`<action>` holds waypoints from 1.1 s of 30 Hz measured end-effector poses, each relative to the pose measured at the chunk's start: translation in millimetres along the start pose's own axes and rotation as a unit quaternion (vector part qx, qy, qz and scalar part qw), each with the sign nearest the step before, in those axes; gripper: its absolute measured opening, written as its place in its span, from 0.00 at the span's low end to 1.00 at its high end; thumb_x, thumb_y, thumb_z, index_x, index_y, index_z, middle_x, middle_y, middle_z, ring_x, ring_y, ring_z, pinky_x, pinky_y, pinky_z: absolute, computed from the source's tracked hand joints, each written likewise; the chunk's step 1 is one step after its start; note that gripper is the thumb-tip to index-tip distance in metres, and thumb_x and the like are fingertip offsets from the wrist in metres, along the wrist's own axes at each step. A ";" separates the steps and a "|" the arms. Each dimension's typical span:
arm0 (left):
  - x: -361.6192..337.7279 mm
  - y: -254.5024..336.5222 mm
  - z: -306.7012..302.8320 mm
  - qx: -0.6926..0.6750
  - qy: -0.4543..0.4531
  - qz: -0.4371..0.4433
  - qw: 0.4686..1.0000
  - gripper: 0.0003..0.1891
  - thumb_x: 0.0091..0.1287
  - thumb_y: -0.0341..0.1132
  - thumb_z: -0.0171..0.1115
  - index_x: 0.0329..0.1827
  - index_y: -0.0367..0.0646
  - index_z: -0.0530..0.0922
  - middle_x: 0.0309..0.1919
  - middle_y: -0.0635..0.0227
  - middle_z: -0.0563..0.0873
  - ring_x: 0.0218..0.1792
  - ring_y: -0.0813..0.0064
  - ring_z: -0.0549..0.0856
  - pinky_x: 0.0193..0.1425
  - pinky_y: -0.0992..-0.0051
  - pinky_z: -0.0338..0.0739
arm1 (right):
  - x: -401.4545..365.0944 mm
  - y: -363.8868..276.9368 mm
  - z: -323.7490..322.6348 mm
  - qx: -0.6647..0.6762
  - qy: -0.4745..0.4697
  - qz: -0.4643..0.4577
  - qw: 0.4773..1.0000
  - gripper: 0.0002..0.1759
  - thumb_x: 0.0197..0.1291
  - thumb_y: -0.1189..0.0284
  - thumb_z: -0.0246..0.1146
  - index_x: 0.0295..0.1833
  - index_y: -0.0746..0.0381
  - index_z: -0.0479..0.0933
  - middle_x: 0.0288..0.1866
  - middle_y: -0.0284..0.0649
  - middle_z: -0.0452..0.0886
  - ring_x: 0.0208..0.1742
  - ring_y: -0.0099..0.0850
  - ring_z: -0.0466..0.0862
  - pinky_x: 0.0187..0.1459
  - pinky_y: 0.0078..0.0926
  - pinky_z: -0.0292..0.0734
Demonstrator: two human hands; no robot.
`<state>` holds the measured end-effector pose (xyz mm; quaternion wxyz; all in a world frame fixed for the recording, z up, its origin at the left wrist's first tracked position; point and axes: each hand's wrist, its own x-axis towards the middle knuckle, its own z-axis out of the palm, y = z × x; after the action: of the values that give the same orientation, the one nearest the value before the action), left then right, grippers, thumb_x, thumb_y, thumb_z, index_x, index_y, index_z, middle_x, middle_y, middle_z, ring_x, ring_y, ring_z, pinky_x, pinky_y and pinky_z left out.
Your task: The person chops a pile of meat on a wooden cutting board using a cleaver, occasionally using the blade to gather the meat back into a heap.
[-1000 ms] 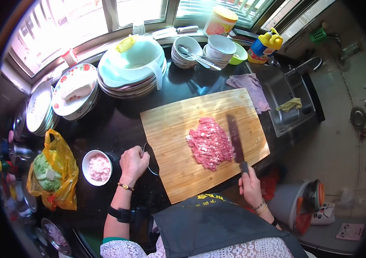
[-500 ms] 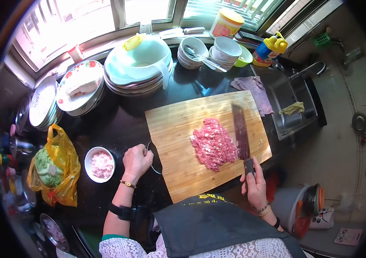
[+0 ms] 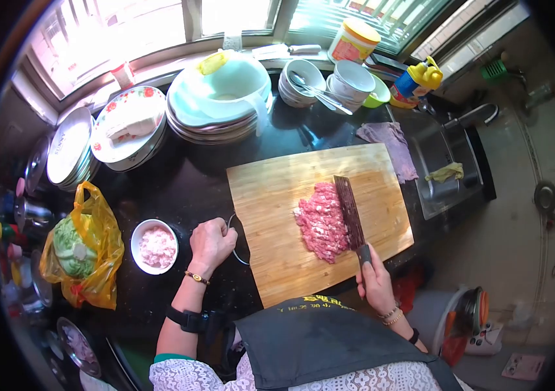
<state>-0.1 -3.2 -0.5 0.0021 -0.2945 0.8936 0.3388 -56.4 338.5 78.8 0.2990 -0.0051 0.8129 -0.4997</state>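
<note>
My right hand (image 3: 375, 285) grips the dark handle of a cleaver (image 3: 349, 214), its blade along the right side of a flattened heap of minced meat (image 3: 322, 225). The pink meat lies on a wooden cutting board (image 3: 271, 260). My left hand (image 3: 212, 242) is closed in a fist at the board's left edge, beside a thin wire handle (image 3: 240, 253). Whether the fingers hold that wire is hidden. Left of this hand stands a white bowl (image 3: 135, 255) with paler minced meat (image 3: 158, 247) in it.
A cabbage (image 3: 72, 251) sits in a yellow plastic bag (image 3: 103, 277) at left. Stacked plates (image 3: 69, 146), a pale green basin (image 3: 189, 107) and stacked bowls (image 3: 352, 78) line the window side. At right are a purple cloth (image 3: 391, 143) and a sink (image 3: 430, 195).
The cleaver has moved left and down, from beside the meat onto its right edge, and its blade now leans more. My left hand stays by the board's edge. The whole view has shifted slightly.
</note>
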 end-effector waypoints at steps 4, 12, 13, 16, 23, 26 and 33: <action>0.3 -1.3 1.5 0.003 0.004 0.006 1.000 0.12 0.52 0.39 0.60 0.19 0.39 0.78 0.21 0.53 0.82 0.28 0.50 0.84 0.35 0.59 0.78 | -13.2 -20.4 -0.2 0.026 0.040 -0.105 0.993 0.29 0.73 0.70 0.43 0.77 0.58 0.49 0.29 0.33 0.71 0.19 0.17 0.68 0.22 0.13 0.66; -0.5 0.6 -2.6 -0.006 -0.004 -0.005 1.000 0.12 0.52 0.39 0.60 0.19 0.39 0.78 0.21 0.53 0.82 0.28 0.50 0.84 0.35 0.59 0.78 | -13.7 -23.4 6.6 0.014 0.035 -0.072 0.997 0.28 0.71 0.72 0.45 0.75 0.58 0.53 0.26 0.31 0.71 0.19 0.15 0.68 0.22 0.14 0.67; -0.7 0.7 -1.7 -0.007 0.003 0.002 1.000 0.12 0.51 0.39 0.60 0.19 0.39 0.78 0.21 0.53 0.82 0.28 0.50 0.83 0.35 0.59 0.78 | -17.4 -24.4 5.7 0.019 0.059 -0.111 0.992 0.28 0.71 0.72 0.46 0.75 0.58 0.55 0.25 0.30 0.72 0.19 0.14 0.68 0.22 0.14 0.68; -0.1 -0.3 -0.6 -0.009 0.001 0.005 1.000 0.12 0.52 0.39 0.60 0.19 0.38 0.78 0.21 0.53 0.82 0.28 0.50 0.83 0.35 0.59 0.78 | -12.5 -10.5 17.6 0.028 0.092 -0.154 0.983 0.27 0.71 0.72 0.47 0.74 0.59 0.57 0.25 0.30 0.72 0.19 0.15 0.68 0.22 0.14 0.68; 0.2 0.1 -1.6 -0.001 -0.001 0.003 1.000 0.13 0.52 0.39 0.60 0.20 0.37 0.79 0.21 0.53 0.83 0.28 0.51 0.84 0.35 0.60 0.78 | -22.4 -21.4 10.5 -0.006 0.066 -0.154 0.986 0.26 0.72 0.71 0.47 0.74 0.62 0.56 0.23 0.31 0.72 0.18 0.15 0.69 0.21 0.16 0.68; 1.2 -1.5 0.0 -0.001 0.000 0.005 1.000 0.12 0.51 0.39 0.60 0.19 0.38 0.78 0.21 0.52 0.82 0.28 0.50 0.83 0.35 0.59 0.78 | -14.6 -5.6 19.6 -0.006 0.069 -0.121 0.990 0.27 0.72 0.71 0.46 0.74 0.62 0.55 0.25 0.31 0.73 0.18 0.15 0.69 0.21 0.15 0.68; 1.1 -0.7 -0.4 0.003 -0.003 -0.003 1.000 0.12 0.51 0.39 0.60 0.19 0.39 0.79 0.21 0.53 0.83 0.28 0.50 0.84 0.36 0.59 0.78 | -23.2 -13.8 11.5 0.040 0.034 -0.139 0.989 0.26 0.72 0.70 0.45 0.74 0.62 0.55 0.26 0.30 0.72 0.18 0.16 0.68 0.22 0.14 0.68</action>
<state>-0.6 -4.4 -0.8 0.0064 -0.2963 0.8936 0.3371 -35.7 329.4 97.6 0.1987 -0.0894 0.7936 -0.5682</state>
